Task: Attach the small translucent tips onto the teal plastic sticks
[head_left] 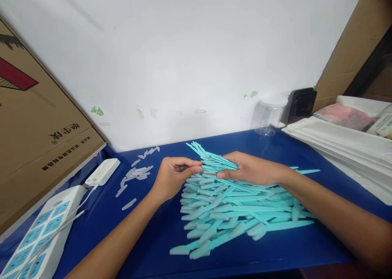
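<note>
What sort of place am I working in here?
Probably a workshop bench, though the room beyond is out of view: a pile of matching turquoise sticks lies on a blue tabletop, with a power strip and a printed cardboard box at the left.

The sticks [254, 209] in front of me are bright turquoise with greyish ends [202, 233], vivid against the deep blue counter [147, 238]. Over there, the brown cardboard box [55, 116] shows a black-edged red shape and dark lettering. Light-blue panels pattern the white power strip [49, 228].
</note>
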Available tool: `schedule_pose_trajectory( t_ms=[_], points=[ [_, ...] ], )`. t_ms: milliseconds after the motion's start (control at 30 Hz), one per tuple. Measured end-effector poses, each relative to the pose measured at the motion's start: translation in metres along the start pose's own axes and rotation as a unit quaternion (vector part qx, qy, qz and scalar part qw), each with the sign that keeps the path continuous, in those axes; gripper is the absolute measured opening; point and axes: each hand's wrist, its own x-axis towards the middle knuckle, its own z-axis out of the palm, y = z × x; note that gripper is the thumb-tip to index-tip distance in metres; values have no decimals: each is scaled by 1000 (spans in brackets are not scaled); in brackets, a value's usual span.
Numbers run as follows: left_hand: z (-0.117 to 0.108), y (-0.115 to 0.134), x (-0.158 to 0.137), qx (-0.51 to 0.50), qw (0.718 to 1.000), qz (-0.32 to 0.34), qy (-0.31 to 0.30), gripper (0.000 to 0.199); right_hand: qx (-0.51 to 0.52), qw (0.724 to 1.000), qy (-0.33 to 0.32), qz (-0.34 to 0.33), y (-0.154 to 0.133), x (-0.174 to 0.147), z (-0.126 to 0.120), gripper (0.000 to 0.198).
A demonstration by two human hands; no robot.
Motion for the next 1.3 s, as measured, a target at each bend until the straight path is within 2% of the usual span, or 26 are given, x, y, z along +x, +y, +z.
schedule_pose_trajectory(
  t_ms=[267,400,567,700,833,1033,1167,1300],
  points=[
    [-3,-2,1,34,999,12,-10,22,4,1000,-3,-10,2,2,-1,45],
    [-4,1,1,56,998,22,-17,22,-15,1000,26,10,3,0,-2,48],
    [-7,2,3,77,997,21,-6,26,9,997,53,51,8,0,-3,52],
    [-9,4,5,94,995,28,10,26,-5,997,69,44,9,1,-3,53],
    [-7,5,4,111,993,13,-37,29,-25,997,65,28,5,1,-1,53],
    [6,2,-3,91,993,-19,-79,36,-42,997,57,31,5,3,5,52],
    [9,3,-4,72,994,-24,-75,35,-27,996,55,60,7,4,5,50],
    [1,3,-1,52,997,-26,-58,32,-52,993,101,42,9,4,2,48]
  ],
)
